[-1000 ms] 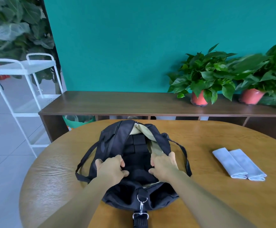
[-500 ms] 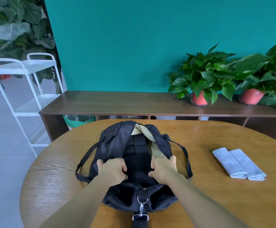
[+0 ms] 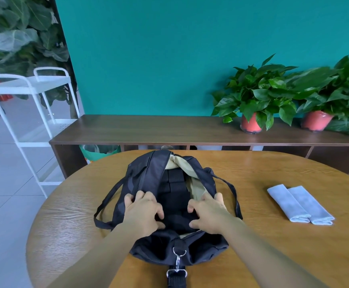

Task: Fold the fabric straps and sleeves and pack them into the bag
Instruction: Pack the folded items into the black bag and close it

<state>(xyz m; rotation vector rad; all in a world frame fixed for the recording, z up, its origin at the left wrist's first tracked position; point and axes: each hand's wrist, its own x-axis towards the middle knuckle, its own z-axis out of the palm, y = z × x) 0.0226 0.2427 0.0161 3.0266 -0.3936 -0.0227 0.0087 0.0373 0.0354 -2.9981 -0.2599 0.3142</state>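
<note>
A black bag lies in the middle of a round wooden table, its mouth open toward the camera and its tan lining showing on the far and right inner walls. Folded black straps lie stacked inside it, down the middle of the opening. At the near end a metal clip hangs from a ring on the bag and joins a black webbing band that runs off the bottom edge. A thin handle loops out on the left side and another on the right.

Both forearms reach in from below, side by side. The left hand sits palm down on the left rim of the opening, its fingers curled over the dark cloth and gripping it, thumb pointing inward over the cavity. The right hand sits on the right rim, fingers bent and a little spread, tips against the lining, thumb turned inward. Whether it pinches the cloth or only presses on it I cannot tell.

Two pale folded sleeves lie side by side, touching, on the table well to the right of the bag.

Behind the table stands a dark bench bearing two plants in red pots. A white cart stands at the left.
</note>
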